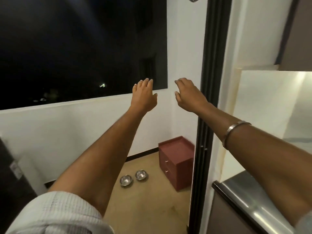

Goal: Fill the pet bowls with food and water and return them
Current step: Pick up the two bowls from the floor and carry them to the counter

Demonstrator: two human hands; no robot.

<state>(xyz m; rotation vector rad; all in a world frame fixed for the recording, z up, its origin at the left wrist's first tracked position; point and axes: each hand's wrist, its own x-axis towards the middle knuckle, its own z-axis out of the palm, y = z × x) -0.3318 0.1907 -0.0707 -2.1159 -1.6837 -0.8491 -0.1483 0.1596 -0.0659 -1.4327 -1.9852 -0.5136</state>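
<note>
Steel, polished and mirror-bright, is what the two pet bowls are made of: the left bowl and the right bowl are sitting side by side on the tan floor, close together but not clearly touching, just in front of a small dark red two-drawer cabinet that is standing against the white wall. Both are looking empty, though the glare inside is making that hard to confirm. Both arms are reaching out at chest height, well above and well apart from the bowls: the left hand is showing a wide, loose grip with fingers spread and relaxed, holding nothing, and the right hand, with a metal bangle riding on its forearm, is showing fingers drooping softly, also holding nothing. Judging by their thin walls and shallow rounded form, the bowls are likely light and rigid, not fragile, but smooth and slippery, more so once wet. The rolled rim is probably the best place for a pinch, thumb inside and fingers under the lip; once filled with water, carrying level with fingers cupping the underside would be steadier. A stainless tabletop is showing at lower right, beyond the dark door frame.
</note>
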